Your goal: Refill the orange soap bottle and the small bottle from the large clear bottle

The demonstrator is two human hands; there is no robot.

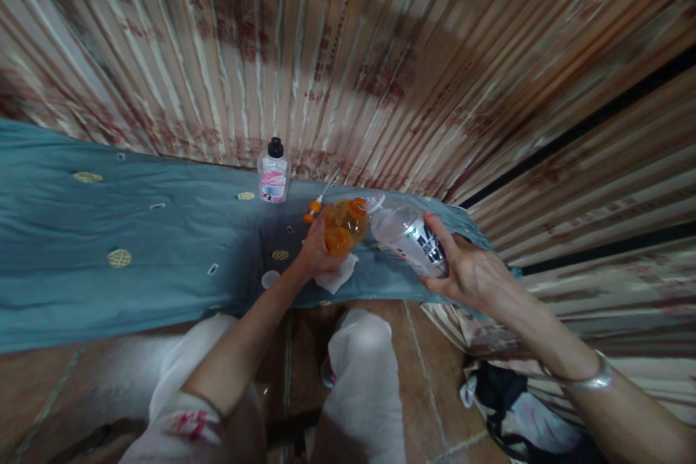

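My left hand (316, 252) is closed around an orange see-through bottle (346, 223), held above the teal cloth. In my right hand (462, 264) is a clear plastic bottle (402, 232) with a black-and-white label, tilted so that its neck meets the mouth of the orange bottle. Whether liquid runs between them I cannot tell. An orange spray pump (314, 210) with a thin tube lies just behind my left hand. Beneath the orange bottle is a crumpled white tissue (338, 275).
A clear bottle with a black cap and pink label (273, 172) stands at the back by the pleated curtain (304, 51). A small translucent cap (270, 279) rests near the front of the teal cloth (179, 232). Dark and white items (522, 406) lie on the tiled floor at right.
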